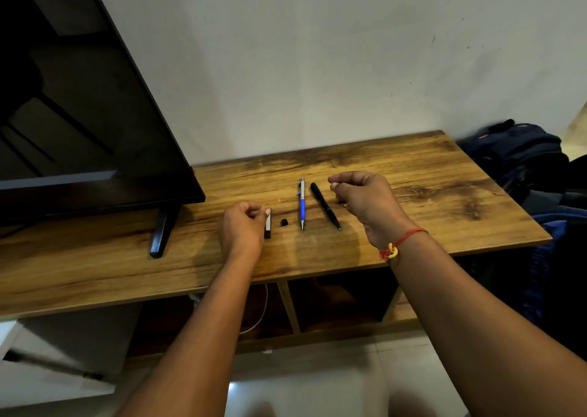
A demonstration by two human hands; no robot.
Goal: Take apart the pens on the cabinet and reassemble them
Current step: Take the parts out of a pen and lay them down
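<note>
On the wooden cabinet top [397, 168] lie a blue and silver pen [301, 203] and a black pen [324, 205], side by side, tips toward me. A small black piece [284, 222] lies left of the blue pen. My left hand [243, 229] rests on the wood with its fingers closed on a short pen part [267, 227] that is pale with a black end. My right hand [365, 200] hovers just right of the black pen, fingers curled. A small dark bit [341, 201] shows under its palm; whether the hand holds it is unclear.
A flat dark TV [95, 114] on a black foot [162, 235] fills the left of the cabinet. A white wall stands behind. Dark blue bags [521, 156] are piled at the right end. Open shelves [336, 299] and a white cable sit below the top.
</note>
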